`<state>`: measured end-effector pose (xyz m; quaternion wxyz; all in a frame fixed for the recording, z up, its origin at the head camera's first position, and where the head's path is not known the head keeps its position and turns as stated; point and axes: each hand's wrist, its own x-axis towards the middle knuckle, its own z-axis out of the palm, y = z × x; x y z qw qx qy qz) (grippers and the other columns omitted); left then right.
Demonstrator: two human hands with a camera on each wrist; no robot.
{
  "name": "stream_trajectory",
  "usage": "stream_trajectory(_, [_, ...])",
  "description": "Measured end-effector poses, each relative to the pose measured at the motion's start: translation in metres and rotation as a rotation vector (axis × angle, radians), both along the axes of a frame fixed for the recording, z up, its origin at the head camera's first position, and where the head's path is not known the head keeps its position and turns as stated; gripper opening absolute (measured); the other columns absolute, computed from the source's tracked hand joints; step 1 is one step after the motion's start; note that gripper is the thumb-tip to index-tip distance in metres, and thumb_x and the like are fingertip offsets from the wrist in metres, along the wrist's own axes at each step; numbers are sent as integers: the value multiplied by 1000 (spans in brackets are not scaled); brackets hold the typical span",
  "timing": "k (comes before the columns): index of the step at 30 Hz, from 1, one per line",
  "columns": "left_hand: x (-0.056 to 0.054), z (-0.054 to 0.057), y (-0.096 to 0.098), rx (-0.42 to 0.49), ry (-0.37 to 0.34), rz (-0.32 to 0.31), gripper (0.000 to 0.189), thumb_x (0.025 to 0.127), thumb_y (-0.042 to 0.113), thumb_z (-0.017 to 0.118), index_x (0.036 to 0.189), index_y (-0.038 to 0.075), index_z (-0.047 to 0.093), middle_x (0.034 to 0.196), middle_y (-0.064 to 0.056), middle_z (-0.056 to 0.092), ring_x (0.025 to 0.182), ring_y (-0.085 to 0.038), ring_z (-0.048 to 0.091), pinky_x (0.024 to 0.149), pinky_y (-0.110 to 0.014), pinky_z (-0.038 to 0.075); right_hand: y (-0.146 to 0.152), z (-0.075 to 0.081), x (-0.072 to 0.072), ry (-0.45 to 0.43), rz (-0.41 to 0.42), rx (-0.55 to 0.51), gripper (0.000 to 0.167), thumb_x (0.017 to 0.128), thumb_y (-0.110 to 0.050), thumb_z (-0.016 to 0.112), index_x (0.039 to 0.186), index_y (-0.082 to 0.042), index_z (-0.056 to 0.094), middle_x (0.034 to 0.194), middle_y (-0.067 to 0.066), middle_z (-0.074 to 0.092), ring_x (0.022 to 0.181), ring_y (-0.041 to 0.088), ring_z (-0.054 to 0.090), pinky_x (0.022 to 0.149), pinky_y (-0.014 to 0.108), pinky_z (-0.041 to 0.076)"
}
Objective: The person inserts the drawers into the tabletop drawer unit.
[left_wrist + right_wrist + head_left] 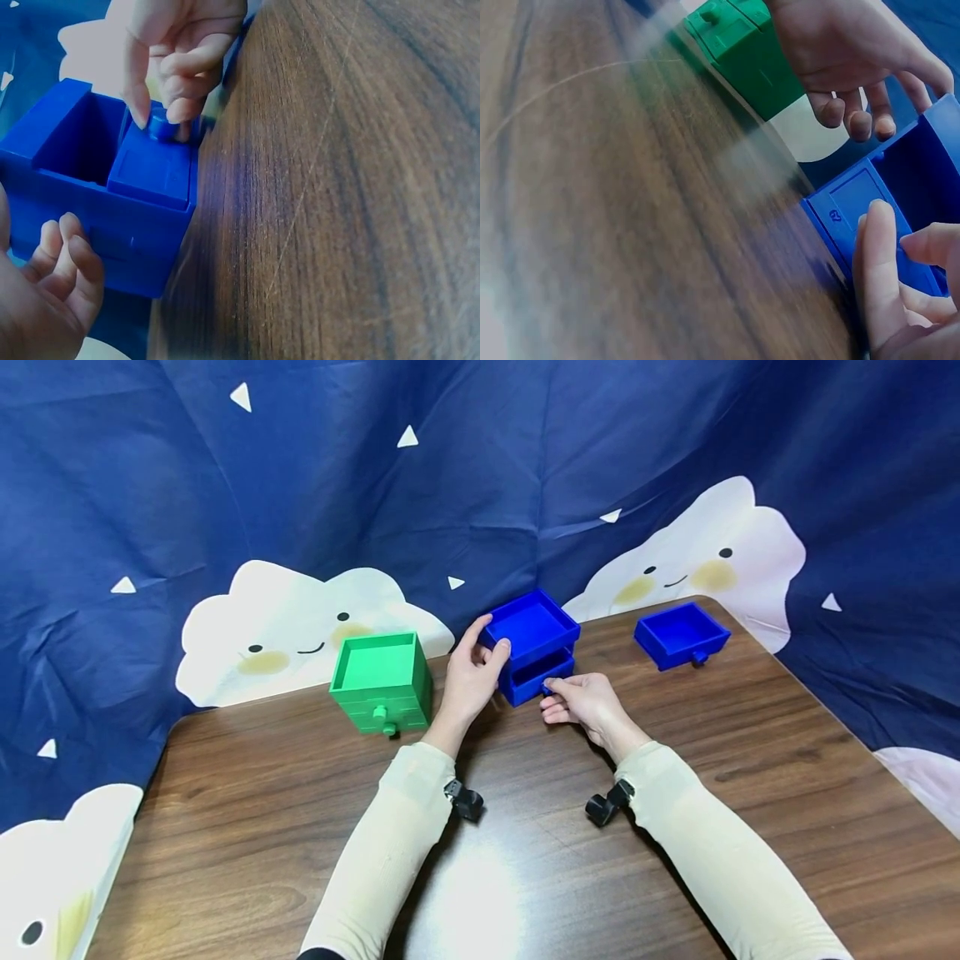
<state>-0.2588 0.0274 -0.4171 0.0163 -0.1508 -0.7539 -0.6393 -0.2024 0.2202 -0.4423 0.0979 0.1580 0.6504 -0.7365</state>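
Note:
A small blue drawer cabinet (531,625) with a shallow tray top stands near the back edge of the table. My left hand (472,675) holds it at its left side, thumb at the front corner and a finger on the top rim. The upper slot (88,142) gapes without a drawer, while a lower drawer (146,166) sits in the bottom slot, its front close to the cabinet's face. My right hand (591,703) pinches that drawer's round knob (160,124) between thumb and fingers. A small mark shows on the drawer front (849,201) in the right wrist view.
A loose blue drawer (681,632) with a knob lies at the back right of the wooden table (555,843). Left of the cabinet stands a green drawer cabinet (378,706) with two knobs. A dark blue curtain (480,485) with clouds hangs behind the table.

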Motion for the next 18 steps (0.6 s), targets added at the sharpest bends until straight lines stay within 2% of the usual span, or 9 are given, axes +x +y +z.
stream_trajectory(10, [1, 3, -1, -43, -1, 5, 57, 104, 28, 69, 159, 21, 53, 78, 4, 52, 58, -11, 52, 56, -22, 47, 17, 8, 17, 47, 34, 30, 38, 110, -6, 54, 132, 24, 56, 71, 1, 73, 59, 6, 72, 64, 24, 65])
stream_trajectory(18, [-1, 0, -3, -103, 10, 17, 58, 105, 32, 68, 160, 25, 52, 81, 4, 52, 67, -12, 50, 63, -24, 44, 37, 13, 34, 91, 37, 79, 38, 109, -3, 52, 133, 26, 53, 74, 0, 74, 63, 6, 72, 67, 25, 66])
